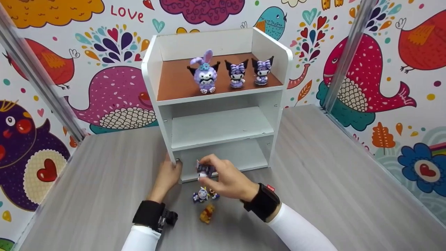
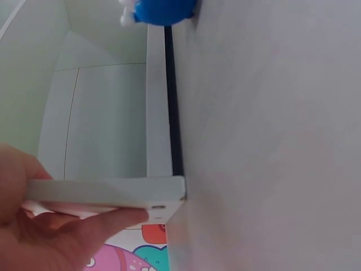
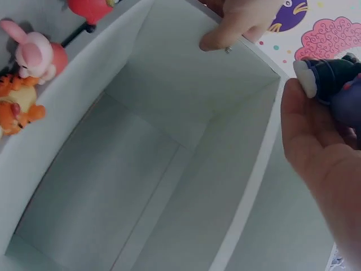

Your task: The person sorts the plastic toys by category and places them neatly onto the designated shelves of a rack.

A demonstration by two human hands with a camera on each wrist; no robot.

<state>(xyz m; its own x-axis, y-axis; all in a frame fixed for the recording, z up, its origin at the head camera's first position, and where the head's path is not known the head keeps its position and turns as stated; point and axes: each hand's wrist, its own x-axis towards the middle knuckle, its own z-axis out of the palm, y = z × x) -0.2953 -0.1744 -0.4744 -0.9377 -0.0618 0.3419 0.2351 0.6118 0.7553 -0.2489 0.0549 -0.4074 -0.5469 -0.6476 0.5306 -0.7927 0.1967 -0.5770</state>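
My right hand point(image 1: 228, 179) pinches a small dark-and-purple figurine with a white face point(image 1: 205, 170) between thumb and fingers, in front of the lowest tier. In the right wrist view that figurine point(image 3: 338, 84) shows a dark blue body and a white end. Low on the left, my left hand point(image 1: 169, 174) grips the front edge of the white shelf unit's side panel point(image 2: 113, 192), thumb on one face and fingers on the other. Below the right hand lie a blue-and-white figurine point(image 1: 201, 195), a partly hidden one point(image 1: 214, 194) and a yellow-orange bear figurine point(image 1: 207, 213).
Three purple figurines stand on the brown top board point(image 1: 177, 82): one with rabbit ears point(image 1: 206, 78), two with bows, one in the middle point(image 1: 237, 75) and one at right point(image 1: 262, 72). Two white tiers lie below. Cartoon-printed walls point(image 1: 118, 94) enclose the grey wood-grain table point(image 1: 324, 181).
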